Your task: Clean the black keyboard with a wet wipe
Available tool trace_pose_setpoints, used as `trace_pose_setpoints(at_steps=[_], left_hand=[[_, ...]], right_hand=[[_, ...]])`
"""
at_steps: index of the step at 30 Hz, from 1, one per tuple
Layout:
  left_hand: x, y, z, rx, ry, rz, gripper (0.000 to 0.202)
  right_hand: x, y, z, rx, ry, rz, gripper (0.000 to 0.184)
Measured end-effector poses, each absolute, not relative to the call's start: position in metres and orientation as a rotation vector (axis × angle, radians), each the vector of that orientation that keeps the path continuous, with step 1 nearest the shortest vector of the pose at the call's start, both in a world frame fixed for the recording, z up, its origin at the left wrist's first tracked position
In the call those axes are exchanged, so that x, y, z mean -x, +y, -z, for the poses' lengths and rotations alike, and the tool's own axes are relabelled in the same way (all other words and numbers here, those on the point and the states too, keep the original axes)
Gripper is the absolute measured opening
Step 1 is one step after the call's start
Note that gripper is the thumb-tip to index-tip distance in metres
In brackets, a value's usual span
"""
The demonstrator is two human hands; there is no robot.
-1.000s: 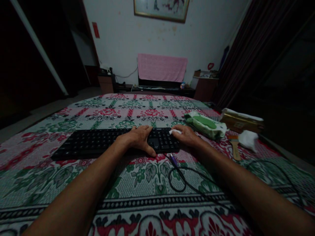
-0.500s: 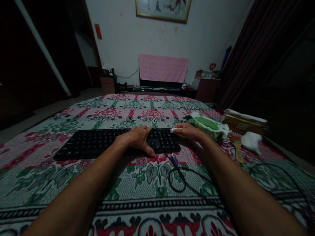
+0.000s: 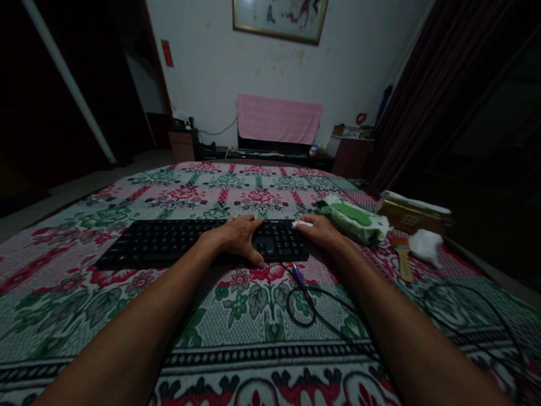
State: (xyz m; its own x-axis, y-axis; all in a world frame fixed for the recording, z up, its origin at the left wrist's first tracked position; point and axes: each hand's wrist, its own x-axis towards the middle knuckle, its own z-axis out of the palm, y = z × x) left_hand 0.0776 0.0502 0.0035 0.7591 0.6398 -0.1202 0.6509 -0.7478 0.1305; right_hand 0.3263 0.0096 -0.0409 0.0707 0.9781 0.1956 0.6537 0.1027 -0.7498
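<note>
A black keyboard [image 3: 156, 243] lies on the patterned bedspread. My left hand [image 3: 242, 238] spans it right of its middle, fingertips by the far edge and thumb over the near edge, gripping it from above. At the keyboard's right end, by the number pad, my right hand [image 3: 319, 228] pinches a white wipe [image 3: 301, 224]; part of the wipe is hidden by the fingers. The keyboard's black cable [image 3: 315, 316] with a purple plug [image 3: 298, 274] lies looped on the bedspread below the keyboard.
Right of my right hand lie a green-and-white wipes pack [image 3: 355, 219], a wooden-handled brush [image 3: 404, 262], a crumpled white wad [image 3: 426, 246] and a gold box [image 3: 414, 214]. A pink cloth [image 3: 279, 118] hangs over something dark by the far wall.
My right hand has shifted very slightly at the keyboard's right end, and more of the wipe shows. My left hand keeps its hold. The camera view has turned a little.
</note>
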Motion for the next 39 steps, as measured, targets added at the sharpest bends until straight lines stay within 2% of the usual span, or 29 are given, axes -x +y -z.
trace_pose_setpoints(at_steps=[6,13,18,26,31,37,39], left_hand=[[-0.081,0.050,0.000,-2.783,1.067,0.097,0.113],[-0.067,0.050,-0.002,-2.723,1.193,0.220,0.121],[-0.049,0.056,-0.007,-2.656,1.288,0.271,0.117],[-0.048,0.057,-0.007,-2.648,1.298,0.256,0.111],[-0.048,0.053,-0.011,-2.654,1.286,0.247,0.110],[-0.052,0.053,-0.010,-2.699,1.239,0.192,0.119],[-0.055,0.053,-0.009,-2.709,1.152,0.157,0.114]], right_hand=[[-0.325,0.008,0.043,1.611,-1.640,-0.443,0.029],[-0.322,-0.006,0.036,1.615,-1.837,-0.256,0.023],[-0.320,-0.010,0.028,1.672,-1.954,-0.094,0.023],[-0.318,-0.012,0.019,1.674,-2.097,-0.124,0.021],[-0.318,-0.010,0.024,1.691,-2.095,-0.018,0.021],[-0.317,-0.009,0.026,1.725,-2.062,0.070,0.023],[-0.315,-0.009,0.024,1.710,-2.066,0.085,0.024]])
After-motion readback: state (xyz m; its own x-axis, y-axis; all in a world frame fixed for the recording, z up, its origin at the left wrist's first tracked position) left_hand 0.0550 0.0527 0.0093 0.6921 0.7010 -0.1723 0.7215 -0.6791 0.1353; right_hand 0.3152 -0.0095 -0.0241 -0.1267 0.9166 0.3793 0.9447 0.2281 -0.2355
